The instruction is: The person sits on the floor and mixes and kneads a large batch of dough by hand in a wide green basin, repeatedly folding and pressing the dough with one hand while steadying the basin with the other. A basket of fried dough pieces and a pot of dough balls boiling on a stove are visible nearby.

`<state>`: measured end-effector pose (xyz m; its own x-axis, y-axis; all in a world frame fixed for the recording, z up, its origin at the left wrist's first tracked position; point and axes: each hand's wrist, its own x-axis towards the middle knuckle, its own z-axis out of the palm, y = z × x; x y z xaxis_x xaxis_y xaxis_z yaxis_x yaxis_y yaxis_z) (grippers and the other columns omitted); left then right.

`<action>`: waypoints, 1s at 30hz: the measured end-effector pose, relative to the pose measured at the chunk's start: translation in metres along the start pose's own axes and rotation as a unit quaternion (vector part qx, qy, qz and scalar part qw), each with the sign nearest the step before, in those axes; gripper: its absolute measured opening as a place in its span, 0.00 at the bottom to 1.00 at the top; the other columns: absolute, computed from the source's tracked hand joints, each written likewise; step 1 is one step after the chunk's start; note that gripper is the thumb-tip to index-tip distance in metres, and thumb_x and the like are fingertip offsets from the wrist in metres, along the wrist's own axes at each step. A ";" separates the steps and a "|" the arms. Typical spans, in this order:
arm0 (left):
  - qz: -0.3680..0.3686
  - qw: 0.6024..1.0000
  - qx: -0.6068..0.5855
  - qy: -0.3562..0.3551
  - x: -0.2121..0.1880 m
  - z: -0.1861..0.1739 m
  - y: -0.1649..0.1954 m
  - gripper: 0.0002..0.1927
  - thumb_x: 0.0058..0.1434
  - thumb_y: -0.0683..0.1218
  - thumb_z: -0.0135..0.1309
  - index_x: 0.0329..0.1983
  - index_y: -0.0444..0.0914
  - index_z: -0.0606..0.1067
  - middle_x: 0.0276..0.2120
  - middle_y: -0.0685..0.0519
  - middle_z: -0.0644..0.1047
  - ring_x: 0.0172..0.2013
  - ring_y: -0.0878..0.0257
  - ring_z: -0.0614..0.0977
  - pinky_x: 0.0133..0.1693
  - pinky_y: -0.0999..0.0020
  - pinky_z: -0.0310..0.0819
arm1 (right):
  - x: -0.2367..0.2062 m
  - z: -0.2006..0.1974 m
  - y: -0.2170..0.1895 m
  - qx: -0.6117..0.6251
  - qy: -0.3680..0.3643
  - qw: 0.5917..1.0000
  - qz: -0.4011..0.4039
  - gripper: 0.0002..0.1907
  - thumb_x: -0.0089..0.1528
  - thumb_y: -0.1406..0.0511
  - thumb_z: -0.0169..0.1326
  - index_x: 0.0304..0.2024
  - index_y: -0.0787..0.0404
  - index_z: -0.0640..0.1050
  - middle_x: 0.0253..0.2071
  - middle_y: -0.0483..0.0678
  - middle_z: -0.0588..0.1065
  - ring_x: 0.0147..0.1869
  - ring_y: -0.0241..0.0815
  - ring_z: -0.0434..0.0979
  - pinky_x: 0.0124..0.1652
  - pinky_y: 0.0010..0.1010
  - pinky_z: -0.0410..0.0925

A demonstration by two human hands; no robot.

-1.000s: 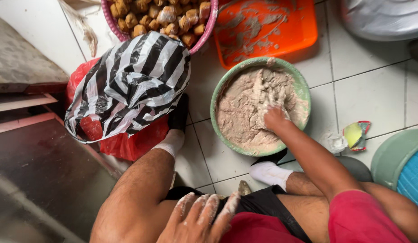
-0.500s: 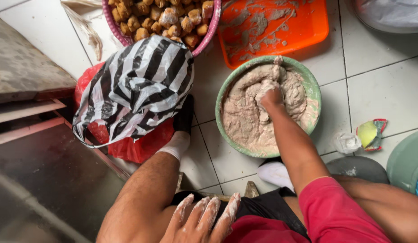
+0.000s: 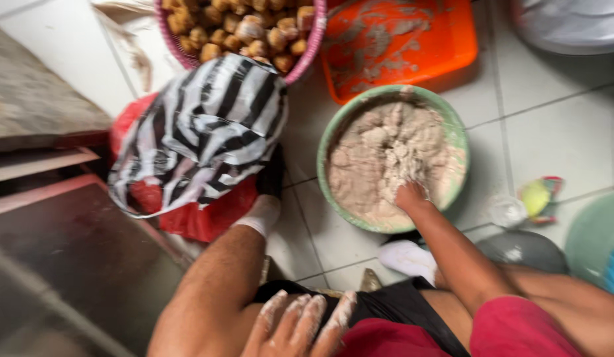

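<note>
The right hand (image 3: 410,196) digs into dough (image 3: 380,165) in a green bowl (image 3: 456,132), its fingers buried and unseen. The left hand (image 3: 295,324) rests flat on the thigh, fingers (image 3: 310,316) spread and empty.

**One head camera, straight down**

A single view, worn on the person's head, looks steeply down past the knees at the tiled floor (image 3: 558,132). It sits close: the green bowl (image 3: 333,132) fills mid-frame, slightly blurred.

We sit on a white tiled floor (image 3: 558,125) with dark grout lines under soft daylight; a grey stone slab (image 3: 36,112) and a dull metal sheet (image 3: 76,264) lie alongside.
</note>
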<state>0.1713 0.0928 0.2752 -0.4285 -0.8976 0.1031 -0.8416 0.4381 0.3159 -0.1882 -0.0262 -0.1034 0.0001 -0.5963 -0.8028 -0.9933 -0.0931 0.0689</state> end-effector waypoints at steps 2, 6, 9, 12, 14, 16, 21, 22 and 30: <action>-0.009 1.000 0.007 0.001 0.002 0.006 -0.009 0.30 0.60 0.57 0.52 0.67 0.51 0.72 0.42 0.52 0.81 0.44 0.62 0.83 0.53 0.50 0.72 | 0.019 0.000 -0.018 -0.012 0.043 0.999 -0.024 0.13 0.59 0.63 0.52 0.34 0.59 0.87 0.56 0.59 0.78 0.64 0.58 0.75 0.66 0.51 0.64; -0.012 1.000 0.009 -0.012 0.010 0.013 -0.013 0.31 0.58 0.58 0.54 0.67 0.51 0.72 0.42 0.54 0.80 0.44 0.62 0.83 0.53 0.51 0.72 | 0.044 -0.005 -0.022 -0.049 0.139 0.988 -0.040 0.11 0.53 0.63 0.56 0.32 0.57 0.88 0.61 0.58 0.74 0.66 0.57 0.72 0.64 0.47 0.64; -0.015 1.000 0.006 -0.017 0.009 0.012 -0.018 0.32 0.57 0.59 0.54 0.67 0.51 0.72 0.41 0.54 0.80 0.43 0.63 0.83 0.52 0.51 0.72 | 0.060 -0.020 -0.020 -0.048 0.106 0.993 -0.027 0.12 0.57 0.63 0.54 0.34 0.57 0.88 0.61 0.57 0.76 0.65 0.56 0.73 0.64 0.48 0.65; -0.010 1.000 0.009 -0.019 0.004 0.008 -0.021 0.33 0.56 0.60 0.55 0.67 0.51 0.72 0.40 0.55 0.80 0.42 0.64 0.83 0.52 0.52 0.72 | 0.068 -0.033 -0.028 0.034 0.117 0.992 -0.014 0.13 0.58 0.64 0.54 0.38 0.59 0.87 0.58 0.60 0.76 0.64 0.58 0.74 0.62 0.47 0.67; 0.005 1.000 0.013 -0.016 0.004 0.014 -0.019 0.34 0.55 0.61 0.56 0.67 0.51 0.72 0.40 0.56 0.80 0.42 0.64 0.83 0.52 0.52 0.73 | 0.066 -0.038 -0.028 0.076 0.154 0.985 0.014 0.14 0.57 0.64 0.54 0.39 0.61 0.87 0.58 0.62 0.76 0.64 0.61 0.74 0.62 0.46 0.66; 0.024 0.999 0.022 -0.019 0.003 0.016 -0.014 0.35 0.55 0.61 0.56 0.66 0.51 0.73 0.40 0.57 0.80 0.41 0.65 0.83 0.51 0.52 0.73 | 0.059 -0.039 -0.027 0.074 0.202 0.976 0.033 0.15 0.55 0.63 0.55 0.39 0.62 0.86 0.58 0.62 0.75 0.65 0.61 0.72 0.63 0.46 0.64; 0.047 0.993 -0.018 -0.103 -0.008 -0.003 -0.016 0.38 0.52 0.62 0.59 0.67 0.50 0.72 0.39 0.57 0.80 0.41 0.65 0.83 0.52 0.53 0.72 | 0.018 -0.021 -0.006 0.166 0.197 0.965 0.046 0.16 0.55 0.62 0.56 0.43 0.62 0.85 0.58 0.62 0.75 0.64 0.61 0.72 0.63 0.46 0.65; 0.057 0.993 -0.020 -0.104 -0.007 -0.002 -0.018 0.38 0.52 0.62 0.59 0.68 0.50 0.71 0.40 0.56 0.80 0.42 0.65 0.82 0.52 0.53 0.72 | 0.008 -0.015 -0.005 0.185 0.197 0.962 0.046 0.17 0.55 0.62 0.56 0.43 0.62 0.85 0.58 0.62 0.75 0.64 0.61 0.73 0.62 0.46 0.65; 0.083 0.983 -0.049 -0.158 -0.005 0.003 -0.022 0.36 0.61 0.61 0.55 0.72 0.49 0.64 0.49 0.54 0.76 0.50 0.61 0.79 0.57 0.52 0.65 | -0.024 -0.004 -0.001 0.327 0.300 0.896 -0.012 0.18 0.55 0.62 0.56 0.45 0.62 0.84 0.57 0.62 0.75 0.62 0.61 0.73 0.61 0.45 0.66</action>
<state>0.1909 0.0882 0.2651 -0.6508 -0.7477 -0.1318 -0.7225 0.5566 0.4101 -0.1866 -0.0152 -0.0816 -0.1102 -0.9397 -0.3239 -0.8476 0.2590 -0.4631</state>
